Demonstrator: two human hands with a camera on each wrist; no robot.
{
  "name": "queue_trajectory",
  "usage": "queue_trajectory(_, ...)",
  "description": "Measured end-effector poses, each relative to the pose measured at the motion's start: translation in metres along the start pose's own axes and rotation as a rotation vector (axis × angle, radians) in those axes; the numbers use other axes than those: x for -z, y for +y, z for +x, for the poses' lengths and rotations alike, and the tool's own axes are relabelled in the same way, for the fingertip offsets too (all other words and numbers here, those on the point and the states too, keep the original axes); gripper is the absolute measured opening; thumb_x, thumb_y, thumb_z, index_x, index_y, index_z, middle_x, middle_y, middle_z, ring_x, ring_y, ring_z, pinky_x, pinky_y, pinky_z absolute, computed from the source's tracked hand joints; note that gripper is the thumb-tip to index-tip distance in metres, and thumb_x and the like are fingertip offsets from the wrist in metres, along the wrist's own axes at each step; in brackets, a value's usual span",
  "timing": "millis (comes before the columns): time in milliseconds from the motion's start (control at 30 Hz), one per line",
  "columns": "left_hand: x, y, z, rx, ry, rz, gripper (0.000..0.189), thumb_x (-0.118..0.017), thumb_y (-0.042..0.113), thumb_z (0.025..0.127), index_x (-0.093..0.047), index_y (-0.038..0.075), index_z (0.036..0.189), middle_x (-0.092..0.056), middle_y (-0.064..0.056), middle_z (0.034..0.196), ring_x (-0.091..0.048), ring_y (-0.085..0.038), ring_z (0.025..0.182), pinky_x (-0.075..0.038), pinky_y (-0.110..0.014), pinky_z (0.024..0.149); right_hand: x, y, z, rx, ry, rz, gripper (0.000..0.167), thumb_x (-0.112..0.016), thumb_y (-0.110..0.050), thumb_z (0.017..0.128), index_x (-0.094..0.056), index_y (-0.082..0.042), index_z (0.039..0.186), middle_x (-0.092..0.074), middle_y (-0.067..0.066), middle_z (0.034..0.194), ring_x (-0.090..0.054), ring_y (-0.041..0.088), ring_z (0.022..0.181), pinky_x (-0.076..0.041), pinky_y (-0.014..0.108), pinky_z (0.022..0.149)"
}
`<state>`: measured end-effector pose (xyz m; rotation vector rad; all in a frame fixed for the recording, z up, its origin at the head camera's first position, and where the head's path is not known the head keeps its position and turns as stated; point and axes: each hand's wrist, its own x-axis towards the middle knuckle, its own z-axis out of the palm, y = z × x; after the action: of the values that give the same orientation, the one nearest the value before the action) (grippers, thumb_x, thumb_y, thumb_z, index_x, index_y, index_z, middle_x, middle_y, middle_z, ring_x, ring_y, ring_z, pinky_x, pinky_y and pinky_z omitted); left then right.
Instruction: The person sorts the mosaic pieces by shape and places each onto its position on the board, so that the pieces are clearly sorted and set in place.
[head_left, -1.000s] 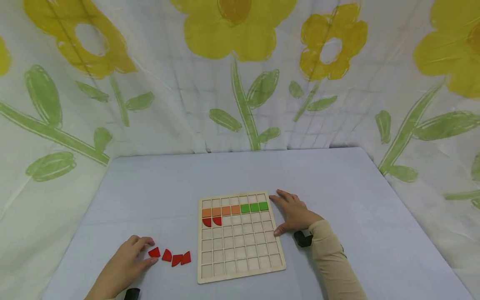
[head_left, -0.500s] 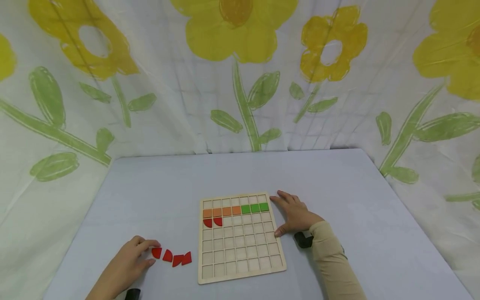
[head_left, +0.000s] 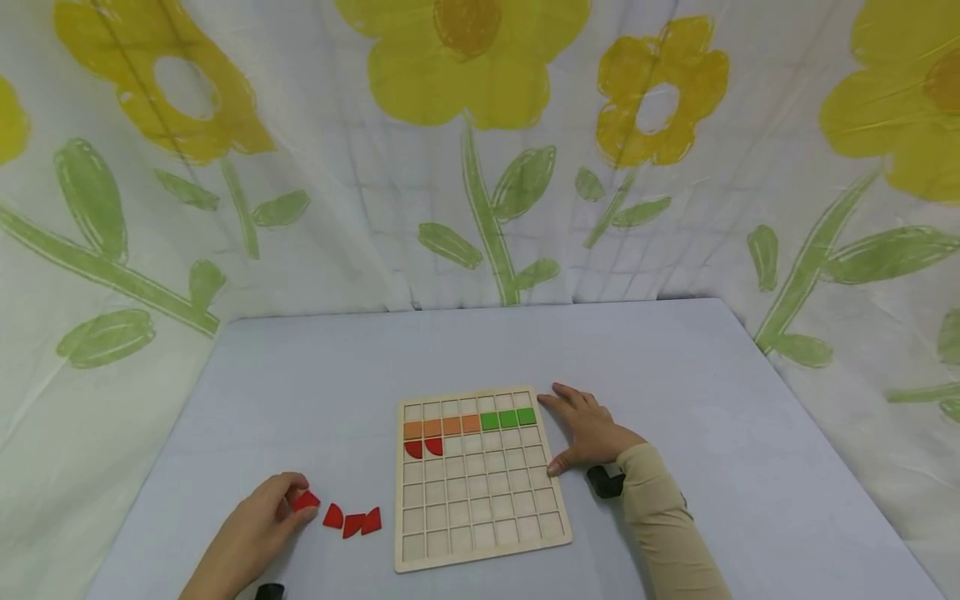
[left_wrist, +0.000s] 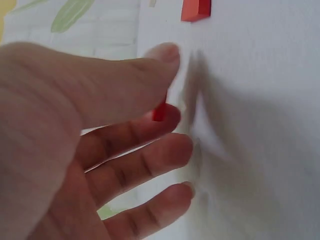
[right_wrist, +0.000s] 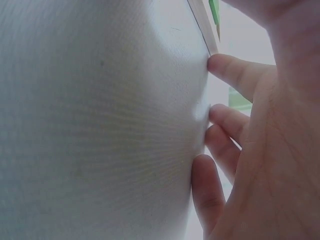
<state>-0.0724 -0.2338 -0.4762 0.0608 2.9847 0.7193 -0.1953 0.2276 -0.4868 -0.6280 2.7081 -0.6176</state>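
Note:
My left hand [head_left: 258, 525] pinches a red quarter-circle tile [head_left: 305, 501] between thumb and fingers at the left of the table. In the left wrist view only a narrow edge of that red tile [left_wrist: 159, 112] shows behind the thumb. Several more red tiles [head_left: 353, 524] lie just to its right. A wooden grid board [head_left: 480, 483] lies at mid-table, holding orange tiles [head_left: 452, 426] and green tiles [head_left: 507, 419] in one row, with two red tiles [head_left: 423, 448] below. My right hand [head_left: 588, 429] rests spread at the board's right edge, thumb and fingertips right at the rim.
The pale table [head_left: 480, 342] reaches back to a white curtain [head_left: 330, 233] printed with yellow flowers. A black device [head_left: 604, 482] sits under the right wrist, and another black device [head_left: 270, 591] under the left.
The left hand's thumb and fingers have closed on the leftmost red tile, which has shifted and tilted. The right hand stays at the board's edge.

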Motion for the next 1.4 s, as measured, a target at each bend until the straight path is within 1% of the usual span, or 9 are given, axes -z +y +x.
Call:
queue_trajectory(67,-0.001,0.004,0.002,-0.006,0.020,0.002,0.040,-0.077,0.018,0.080,-0.061,0.007,0.114,-0.054,0.002,0.084,-0.046,-0.010,0.071,-0.045,-0.020,0.059,0.000,0.000,0.000,0.000,0.000,0.000,0.115,-0.083,-0.059,0.056,-0.031,-0.018,0.150,-0.017,0.015,0.157,-0.019,0.042,0.140,-0.028,0.063,0.101)
queue_trajectory(167,-0.001,0.014,0.007,-0.033,0.042,0.009,0.034,-0.076,0.018,0.081,-0.064,0.010,0.112,-0.055,0.002,0.086,-0.047,-0.010,0.072,-0.048,-0.020,0.061,-0.001,0.000,0.001,-0.003,-0.004,0.000,0.115,-0.082,-0.060,0.056,-0.031,-0.018,0.150,-0.016,0.014,0.158,-0.018,0.041,0.140,-0.027,0.062,0.102)
queue_trajectory(367,-0.009,0.047,0.024,-0.082,0.044,-0.001,0.024,-0.076,0.020,0.082,-0.065,0.015,0.103,-0.059,0.003,0.092,-0.050,-0.009,0.074,-0.050,-0.024,0.065,-0.001,0.000,0.000,-0.007,-0.006,0.000,0.115,-0.083,-0.059,0.056,-0.031,-0.019,0.150,-0.016,0.014,0.158,-0.018,0.041,0.140,-0.027,0.063,0.102)
queue_trajectory(600,-0.029,0.088,0.045,-0.182,0.029,-0.002,0.027,-0.077,0.027,0.081,-0.065,0.015,0.101,-0.058,0.009,0.082,-0.046,-0.005,0.066,-0.045,-0.024,0.062,0.000,-0.001,-0.001,-0.011,-0.010,0.009,0.114,-0.084,-0.057,0.057,-0.031,-0.019,0.150,-0.016,0.014,0.158,-0.017,0.041,0.141,-0.026,0.062,0.103)
queue_trajectory(833,-0.048,0.113,0.061,-0.316,0.041,0.016,0.026,-0.073,0.028,0.085,-0.062,0.012,0.103,-0.055,0.009,0.076,-0.042,-0.005,0.061,-0.038,-0.022,0.056,-0.001,-0.001,0.000,-0.018,-0.007,0.002,0.114,-0.084,-0.057,0.057,-0.031,-0.019,0.150,-0.016,0.013,0.158,-0.017,0.040,0.141,-0.027,0.061,0.103)
queue_trajectory(967,-0.057,0.123,0.070,-0.368,0.040,0.022,0.027,-0.072,0.029,0.086,-0.061,0.012,0.103,-0.059,0.007,0.079,-0.045,-0.005,0.063,-0.038,-0.022,0.056,-0.001,0.001,0.000,-0.018,-0.007,-0.007,0.114,-0.083,-0.058,0.057,-0.030,-0.020,0.150,-0.015,0.012,0.158,-0.017,0.040,0.141,-0.027,0.061,0.103)
queue_trajectory(1200,-0.067,0.129,0.082,-0.380,-0.034,-0.028,0.025,-0.073,0.032,0.085,-0.060,0.016,0.100,-0.051,0.011,0.074,-0.044,-0.006,0.063,-0.037,-0.021,0.055,0.001,-0.001,-0.001,-0.011,-0.012,0.008,0.114,-0.084,-0.057,0.057,-0.031,-0.019,0.150,-0.015,0.013,0.158,-0.016,0.040,0.141,-0.027,0.061,0.103)
queue_trajectory(1300,-0.072,0.129,0.086,-0.430,-0.006,0.008,0.023,-0.073,0.032,0.085,-0.061,0.017,0.100,-0.052,0.011,0.077,-0.045,-0.005,0.065,-0.038,-0.021,0.058,0.002,-0.001,-0.001,-0.005,-0.010,0.004,0.114,-0.084,-0.057,0.057,-0.031,-0.019,0.150,-0.016,0.014,0.158,-0.017,0.040,0.141,-0.027,0.061,0.102)
queue_trajectory(1400,-0.074,0.130,0.089,-0.509,0.051,0.044,0.021,-0.073,0.029,0.085,-0.063,0.018,0.100,-0.053,0.009,0.084,-0.046,-0.006,0.069,-0.042,-0.023,0.060,0.003,-0.002,-0.002,-0.001,-0.013,0.006,0.114,-0.084,-0.056,0.057,-0.030,-0.018,0.150,-0.015,0.014,0.158,-0.017,0.041,0.141,-0.027,0.062,0.102)
